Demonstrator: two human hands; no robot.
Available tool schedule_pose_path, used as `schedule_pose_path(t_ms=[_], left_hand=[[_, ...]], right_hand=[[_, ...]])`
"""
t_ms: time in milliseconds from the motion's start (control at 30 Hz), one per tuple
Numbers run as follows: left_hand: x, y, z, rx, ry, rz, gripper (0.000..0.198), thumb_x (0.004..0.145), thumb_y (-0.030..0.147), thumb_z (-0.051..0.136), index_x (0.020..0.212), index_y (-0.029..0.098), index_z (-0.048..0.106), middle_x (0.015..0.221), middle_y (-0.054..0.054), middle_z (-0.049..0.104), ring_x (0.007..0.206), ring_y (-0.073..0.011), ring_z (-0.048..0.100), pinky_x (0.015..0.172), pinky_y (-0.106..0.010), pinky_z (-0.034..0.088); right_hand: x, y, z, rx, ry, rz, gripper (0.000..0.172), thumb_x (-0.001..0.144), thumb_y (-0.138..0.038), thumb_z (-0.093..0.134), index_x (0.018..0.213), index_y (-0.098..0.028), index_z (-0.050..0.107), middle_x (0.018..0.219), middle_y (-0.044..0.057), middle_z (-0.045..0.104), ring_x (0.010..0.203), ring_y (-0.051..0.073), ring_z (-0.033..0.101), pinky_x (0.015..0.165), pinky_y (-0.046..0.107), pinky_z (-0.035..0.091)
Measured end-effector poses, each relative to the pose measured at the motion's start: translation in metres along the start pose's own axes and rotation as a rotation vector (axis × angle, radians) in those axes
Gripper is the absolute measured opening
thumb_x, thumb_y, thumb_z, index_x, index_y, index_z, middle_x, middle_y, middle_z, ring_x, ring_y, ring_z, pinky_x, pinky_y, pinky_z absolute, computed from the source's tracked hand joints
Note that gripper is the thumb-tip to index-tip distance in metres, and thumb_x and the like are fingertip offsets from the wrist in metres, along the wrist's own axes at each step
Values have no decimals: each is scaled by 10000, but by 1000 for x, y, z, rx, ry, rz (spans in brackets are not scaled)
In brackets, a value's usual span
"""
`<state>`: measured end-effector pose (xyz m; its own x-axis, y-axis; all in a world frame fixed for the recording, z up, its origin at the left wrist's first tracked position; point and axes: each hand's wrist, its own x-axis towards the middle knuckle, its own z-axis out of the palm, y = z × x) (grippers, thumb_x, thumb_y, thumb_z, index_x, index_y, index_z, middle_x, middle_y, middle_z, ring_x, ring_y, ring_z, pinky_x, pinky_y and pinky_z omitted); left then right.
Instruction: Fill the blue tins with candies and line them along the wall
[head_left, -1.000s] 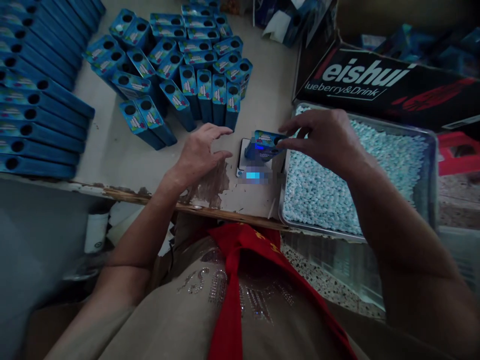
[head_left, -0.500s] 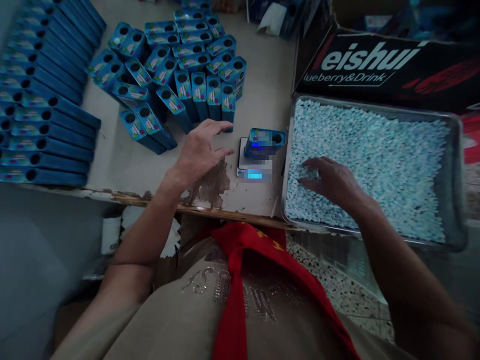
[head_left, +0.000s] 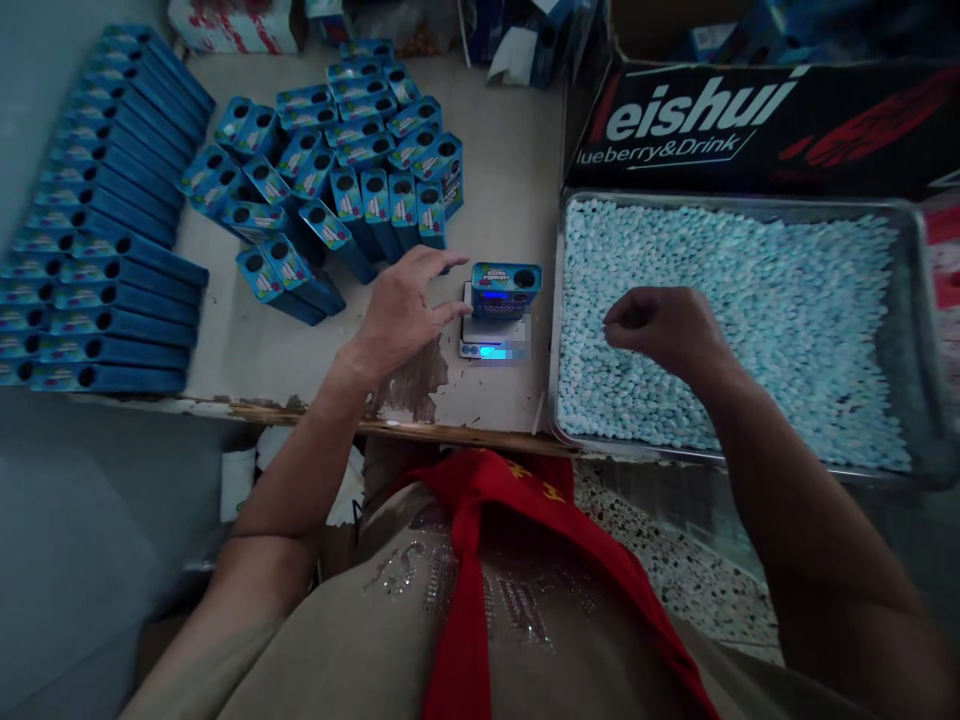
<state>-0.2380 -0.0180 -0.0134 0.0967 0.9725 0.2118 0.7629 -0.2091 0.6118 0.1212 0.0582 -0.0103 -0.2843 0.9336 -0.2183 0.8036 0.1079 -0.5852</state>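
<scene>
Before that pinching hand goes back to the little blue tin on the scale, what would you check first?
1. Blue tin sits squarely on the scale: ok.
2. Round hole in the tin's top faces up and is uncovered: ok.
3. Right hand has its fingers pinched together above the tray of pale blue candies: ok; whether they hold any candy, cannot tell.
4. Left hand is spread beside the scale, apart from the tin: ok.
5. Scale display is lit: ok; its reading, cannot tell.
</scene>
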Motion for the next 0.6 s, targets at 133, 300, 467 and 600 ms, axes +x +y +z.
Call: schedule_pose_path(t_ms=[133,300,467,600], left_hand=[[1,-1,-4,-15,13,11,508,1008,543,902,1427,280,788,1411,-102,790,1330,-324,755,1231,-473,614],[-5,-10,-7,-14,17,-4,502,1017,567,886,1415,277,791,1400,-100,795,1306,-320,764,1237,-485,612],[-6,-14,-6,-36,9,1,468,1024,561,875,1391,279,802,1403,-95,796,1316,-319,763,1239,-476,611],[-1,-7,-7,-46,32,9,459,1002,485,917,1401,292,797,1420,-92,787,1351,-323,746,1239,-473,611]], right_hand=[[4,-5,6,-291,-166,-89,95,830,-158,847,879,-227,891,800,40,819,808,286,796,731,327,515],[-9,2,26,-474,-161,-137,190,908,-104,769,977,-216,907,1072,109,884,971,341,836,769,356,531],[-10,8,21,-144,-44,52,124,821,-124,806,861,-213,883,842,45,843,864,296,828,782,332,560],[-1,0,7,159,88,73,92,721,-174,814,800,-198,855,735,27,790,713,221,737,694,306,527]])
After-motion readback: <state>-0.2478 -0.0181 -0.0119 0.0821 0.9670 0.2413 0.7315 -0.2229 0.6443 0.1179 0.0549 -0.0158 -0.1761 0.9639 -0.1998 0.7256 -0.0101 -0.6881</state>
